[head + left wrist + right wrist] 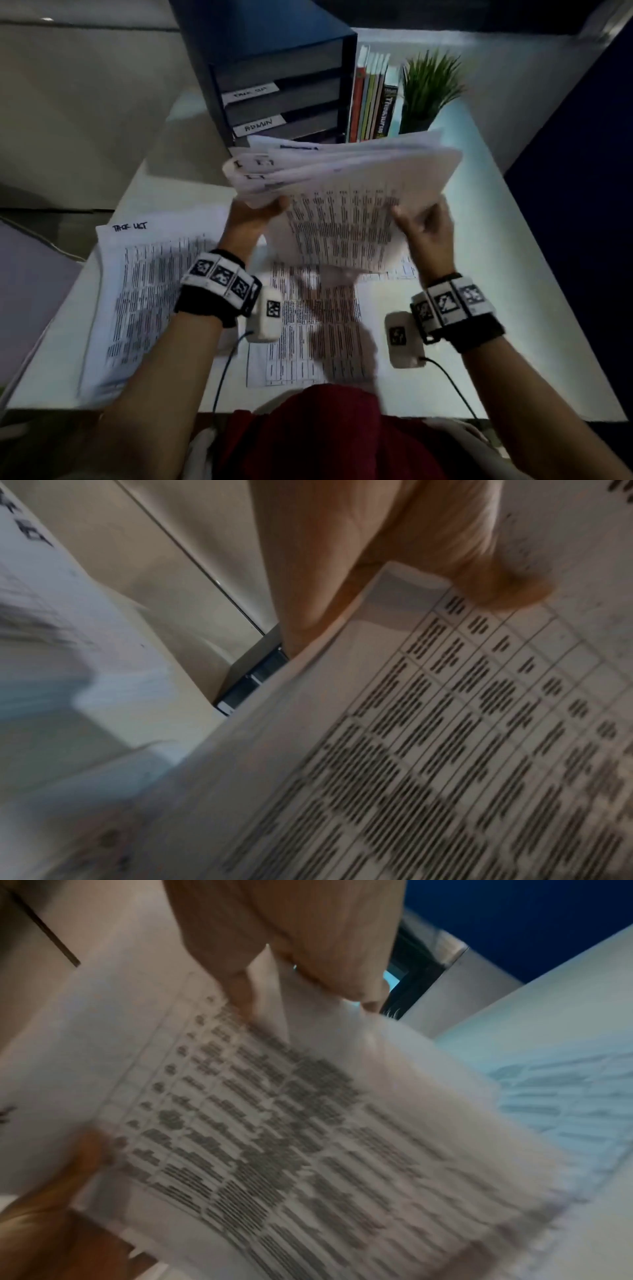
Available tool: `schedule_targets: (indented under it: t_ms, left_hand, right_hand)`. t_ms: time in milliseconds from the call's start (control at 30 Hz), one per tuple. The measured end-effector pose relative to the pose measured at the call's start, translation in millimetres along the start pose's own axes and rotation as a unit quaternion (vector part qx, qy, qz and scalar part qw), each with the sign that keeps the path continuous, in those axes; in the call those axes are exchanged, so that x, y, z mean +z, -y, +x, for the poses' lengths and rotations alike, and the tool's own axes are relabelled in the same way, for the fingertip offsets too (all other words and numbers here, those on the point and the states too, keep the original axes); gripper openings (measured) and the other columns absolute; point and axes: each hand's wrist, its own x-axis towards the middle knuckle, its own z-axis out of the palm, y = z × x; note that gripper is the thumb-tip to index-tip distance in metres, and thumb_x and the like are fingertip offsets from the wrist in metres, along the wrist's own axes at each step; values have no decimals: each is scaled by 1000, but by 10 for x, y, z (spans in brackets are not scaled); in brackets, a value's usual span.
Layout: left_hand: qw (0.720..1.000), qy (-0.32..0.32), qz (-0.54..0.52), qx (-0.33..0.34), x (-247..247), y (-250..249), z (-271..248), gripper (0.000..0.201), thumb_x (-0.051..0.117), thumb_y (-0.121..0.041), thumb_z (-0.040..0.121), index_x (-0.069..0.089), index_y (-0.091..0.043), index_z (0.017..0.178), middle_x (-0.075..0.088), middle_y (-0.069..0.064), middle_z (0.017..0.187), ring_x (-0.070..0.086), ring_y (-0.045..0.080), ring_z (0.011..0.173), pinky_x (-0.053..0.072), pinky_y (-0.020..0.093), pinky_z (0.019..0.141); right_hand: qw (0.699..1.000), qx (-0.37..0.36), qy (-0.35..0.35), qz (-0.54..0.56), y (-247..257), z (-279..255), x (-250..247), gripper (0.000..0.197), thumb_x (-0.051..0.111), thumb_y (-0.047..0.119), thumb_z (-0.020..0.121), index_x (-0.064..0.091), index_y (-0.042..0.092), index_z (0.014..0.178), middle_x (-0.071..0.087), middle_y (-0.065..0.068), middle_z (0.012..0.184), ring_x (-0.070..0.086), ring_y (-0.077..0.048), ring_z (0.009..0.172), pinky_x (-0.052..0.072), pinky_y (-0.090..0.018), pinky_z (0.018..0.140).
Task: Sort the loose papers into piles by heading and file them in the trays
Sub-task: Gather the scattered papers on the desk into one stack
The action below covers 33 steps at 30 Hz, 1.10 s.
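Both hands hold a thick sheaf of printed papers (342,192) raised above the desk, its top edges fanned toward the trays. My left hand (255,214) grips the sheaf's left edge, thumb (507,588) on the printed table (445,750). My right hand (423,222) pinches the right side, fingers (240,988) pressing the blurred sheet (291,1137). A pile headed "TASK LIST" (144,301) lies at the left. Another printed sheet (308,329) lies flat under the hands. The dark blue tray unit (274,85) stands behind, with labelled drawers, one reading "ADMIN" (258,126).
Upright books (373,102) and a small green plant (428,89) stand right of the tray unit. The white desk (496,274) has bare surface at the right. A blue partition (582,137) borders the right side. Cables hang from both wrist cameras.
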Motion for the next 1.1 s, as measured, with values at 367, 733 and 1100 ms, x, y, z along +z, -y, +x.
schedule_targets:
  t_ms: [367, 733, 1100]
  left_hand:
    - [996, 40, -58, 53, 89, -545, -84, 16, 85, -37, 56, 74, -33, 67, 69, -22, 70, 64, -8, 72, 51, 13, 72]
    - [997, -36, 69, 6, 48, -139, -187, 36, 59, -13, 88, 51, -7, 122, 58, 1, 117, 55, 16, 110, 42, 30, 98]
    - [942, -276, 189, 17, -1306, -467, 224, 24, 48, -14, 94, 50, -11, 70, 47, 9, 88, 37, 13, 82, 37, 19, 66]
  right_hand:
    - [996, -46, -21, 80, 414, 208, 68, 32, 54, 8, 66, 45, 21, 94, 53, -2, 98, 51, -15, 93, 46, -25, 80]
    - [998, 27, -47, -14, 32, 38, 221, 18, 41, 6, 71, 31, 21, 73, 38, -3, 78, 38, -13, 74, 35, -24, 65]
    - [952, 63, 223, -202, -88, -254, 1346, 32, 50, 6, 90, 29, 21, 70, 36, 6, 69, 35, -6, 61, 31, -14, 53]
